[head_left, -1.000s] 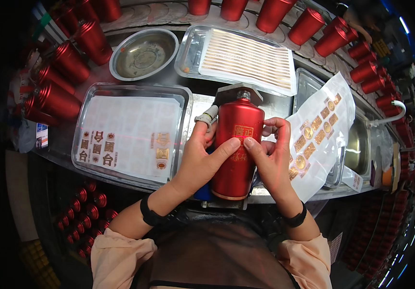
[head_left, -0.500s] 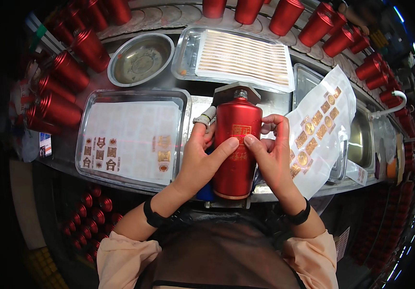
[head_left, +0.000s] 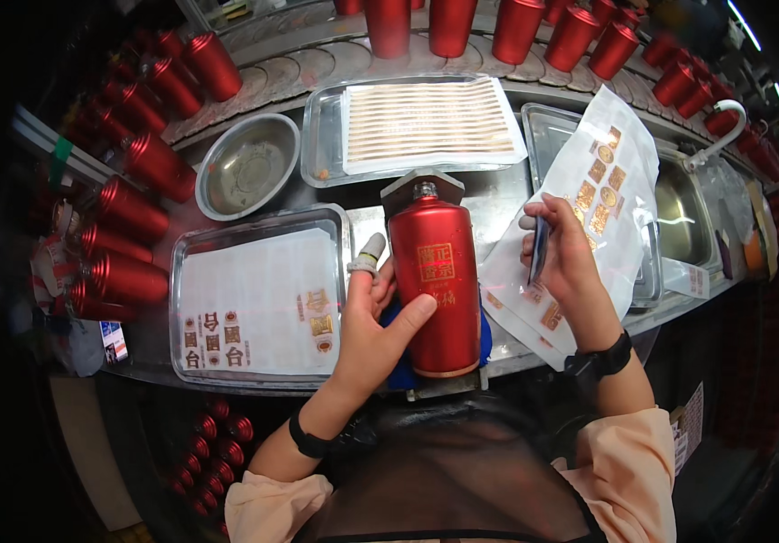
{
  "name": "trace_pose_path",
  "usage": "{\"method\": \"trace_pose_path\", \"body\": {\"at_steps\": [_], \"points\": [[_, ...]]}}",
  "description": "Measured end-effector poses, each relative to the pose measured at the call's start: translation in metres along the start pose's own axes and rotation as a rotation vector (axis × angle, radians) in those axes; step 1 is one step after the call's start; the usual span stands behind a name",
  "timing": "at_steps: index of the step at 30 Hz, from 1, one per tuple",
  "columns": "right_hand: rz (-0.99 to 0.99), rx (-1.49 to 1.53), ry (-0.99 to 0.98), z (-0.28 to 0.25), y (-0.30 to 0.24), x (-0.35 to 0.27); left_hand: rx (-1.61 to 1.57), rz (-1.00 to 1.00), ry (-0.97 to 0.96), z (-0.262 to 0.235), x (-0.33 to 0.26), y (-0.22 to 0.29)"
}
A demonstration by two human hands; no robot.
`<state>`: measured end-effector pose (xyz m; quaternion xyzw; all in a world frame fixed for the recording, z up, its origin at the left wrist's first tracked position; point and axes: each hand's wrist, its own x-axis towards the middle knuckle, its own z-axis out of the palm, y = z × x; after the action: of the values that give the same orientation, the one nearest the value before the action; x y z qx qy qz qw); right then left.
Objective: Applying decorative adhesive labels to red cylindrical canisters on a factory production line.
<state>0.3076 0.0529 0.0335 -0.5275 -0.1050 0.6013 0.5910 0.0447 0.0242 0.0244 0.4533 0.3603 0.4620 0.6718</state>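
Note:
A red bottle (head_left: 434,339) with gold lettering and a bare neck leans back on a metal stand (head_left: 448,189) with blue padding (head_left: 485,342). My left hand (head_left: 373,317) steadies its left side, thumb laid across the front; the raised index finger wears a pale finger cot (head_left: 371,251). Apart from the bottle, my right hand (head_left: 567,255) is closed on a thin, dark, flat piece (head_left: 540,249), seen nearly edge-on, so its kind is unclear. Beneath that hand lie white sheets (head_left: 521,262) bearing gold stickers.
A metal tray (head_left: 346,271) at left holds a sticker sheet; another tray (head_left: 319,109) behind holds a gold-striped sheet. Beside them stands a metal bowl (head_left: 254,167). Red bottles (head_left: 451,27) line a curved conveyor (head_left: 326,65) around the back. A sink (head_left: 679,213) is at right.
My right hand has left the bottle and moved right over the sticker sheets, now holding the thin dark piece. My left hand stays at the bottle. The whole view has shifted a little.

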Motion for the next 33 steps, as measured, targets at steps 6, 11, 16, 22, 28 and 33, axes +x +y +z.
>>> {"method": "trace_pose_path", "body": {"at_steps": [6, 11, 16, 22, 28, 33], "points": [[-0.318, -0.414, -0.119, 0.038, -0.002, -0.05, 0.071, 0.009, -0.015, -0.003, -0.005, -0.005], [-0.872, -1.004, -0.497, 0.057, 0.001, -0.083, 0.076, 0.036, -0.033, 0.0, -0.003, -0.003], [-1.383, -1.117, -0.332, 0.094, -0.004, -0.03, 0.145, 0.004, -0.014, -0.003, -0.005, -0.003], [-1.527, -1.159, -0.957, 0.031, 0.014, -0.077, 0.036, 0.012, -0.044, -0.006, -0.003, -0.01], [-1.285, -1.128, -0.568, 0.082, -0.002, -0.046, -0.126, 0.039, -0.068, -0.012, -0.008, -0.008], [-1.616, -1.209, -0.828, 0.049, 0.02, -0.074, 0.005, 0.068, -0.063, -0.009, -0.01, -0.006]]}}
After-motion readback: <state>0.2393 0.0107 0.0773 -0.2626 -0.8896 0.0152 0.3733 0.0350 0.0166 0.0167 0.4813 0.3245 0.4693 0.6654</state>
